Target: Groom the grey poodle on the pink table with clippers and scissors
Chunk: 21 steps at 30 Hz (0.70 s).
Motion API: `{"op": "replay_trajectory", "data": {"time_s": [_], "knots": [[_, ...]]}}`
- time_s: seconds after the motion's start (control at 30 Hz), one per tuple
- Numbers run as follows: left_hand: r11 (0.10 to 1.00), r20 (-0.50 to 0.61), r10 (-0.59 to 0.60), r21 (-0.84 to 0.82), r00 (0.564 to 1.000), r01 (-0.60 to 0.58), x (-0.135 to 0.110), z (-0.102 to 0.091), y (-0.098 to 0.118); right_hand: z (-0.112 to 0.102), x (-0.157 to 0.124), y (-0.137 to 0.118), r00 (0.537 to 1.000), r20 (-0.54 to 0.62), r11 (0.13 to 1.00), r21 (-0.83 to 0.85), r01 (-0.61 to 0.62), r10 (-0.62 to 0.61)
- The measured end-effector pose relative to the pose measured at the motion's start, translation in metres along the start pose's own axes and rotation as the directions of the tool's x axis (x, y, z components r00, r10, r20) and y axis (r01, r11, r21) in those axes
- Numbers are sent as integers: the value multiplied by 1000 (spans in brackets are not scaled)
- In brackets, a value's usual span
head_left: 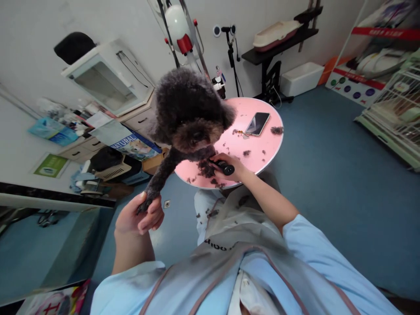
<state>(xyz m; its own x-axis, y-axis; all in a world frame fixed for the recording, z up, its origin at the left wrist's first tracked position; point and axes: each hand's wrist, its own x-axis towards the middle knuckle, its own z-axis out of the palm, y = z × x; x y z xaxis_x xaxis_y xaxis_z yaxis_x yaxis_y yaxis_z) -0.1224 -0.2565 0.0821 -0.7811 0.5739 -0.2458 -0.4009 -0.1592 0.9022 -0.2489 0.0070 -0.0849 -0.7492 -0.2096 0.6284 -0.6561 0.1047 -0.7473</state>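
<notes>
A dark grey, curly-coated dog [187, 100] sits or stands on a round pink table [272, 148], its head toward me. My left hand [144, 214] is closed around the paw of the dog's outstretched foreleg [160, 175], out past the table's edge. In my right hand [229, 166] is a black hair clipper [225, 167], its rounded end pointing back at me. The clipper's front end is hidden by my fingers and the dog's fur, close to the dog's chest and other foreleg. Clumps of cut fur [206, 168] lie beneath it on the tabletop.
A phone [257, 124] lies on the table's right side among fur tufts. Behind the dog rise a white dryer [177, 26] and a stand [231, 57]. A white cabinet [108, 78] stands left, a wire cage [397, 100] right. Fur clings to my apron [249, 218].
</notes>
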Motion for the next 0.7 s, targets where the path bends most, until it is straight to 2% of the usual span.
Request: {"op": "replay_trajectory", "data": {"time_s": [0.07, 0.13, 0.27, 0.33, 0.4, 0.47, 0.57, 0.63, 0.7], "knots": [[999, -15, -24, 20, 1000, 25, 0, 0, 2, 11, -4, -2, 985, -158, 997, 47, -55, 62], [999, 3, -39, 31, 999, 39, 0, -1, 4, 25, -6, -4, 952, -278, 992, 47, -119, 127], [999, 52, -42, 26, 998, 41, 1, -2, 6, 60, -1, -10, 892, -275, 911, -109, -398, 357], [999, 61, -40, 28, 997, 38, 1, -4, 6, 78, -3, -14, 849, -261, 858, -115, -500, 460], [999, 76, -33, 18, 997, 32, 0, -6, 7, 93, -11, -21, 838, -266, 857, -72, -510, 477], [1000, 76, -26, 3, 997, 26, -2, -9, 7, 104, -24, -28, 873, -287, 904, -50, -424, 393], [1000, 81, -28, 11, 996, 27, -4, -12, 9, 116, -34, -38, 920, -301, 948, -112, -297, 253], [999, 85, -44, 36, 995, 41, -4, -14, 10, 121, -28, -41, 916, -290, 932, -148, -331, 279], [998, 60, -57, 39, 997, 54, -5, -14, 10, 124, -15, -39, 891, -267, 892, -167, -419, 368]]}}
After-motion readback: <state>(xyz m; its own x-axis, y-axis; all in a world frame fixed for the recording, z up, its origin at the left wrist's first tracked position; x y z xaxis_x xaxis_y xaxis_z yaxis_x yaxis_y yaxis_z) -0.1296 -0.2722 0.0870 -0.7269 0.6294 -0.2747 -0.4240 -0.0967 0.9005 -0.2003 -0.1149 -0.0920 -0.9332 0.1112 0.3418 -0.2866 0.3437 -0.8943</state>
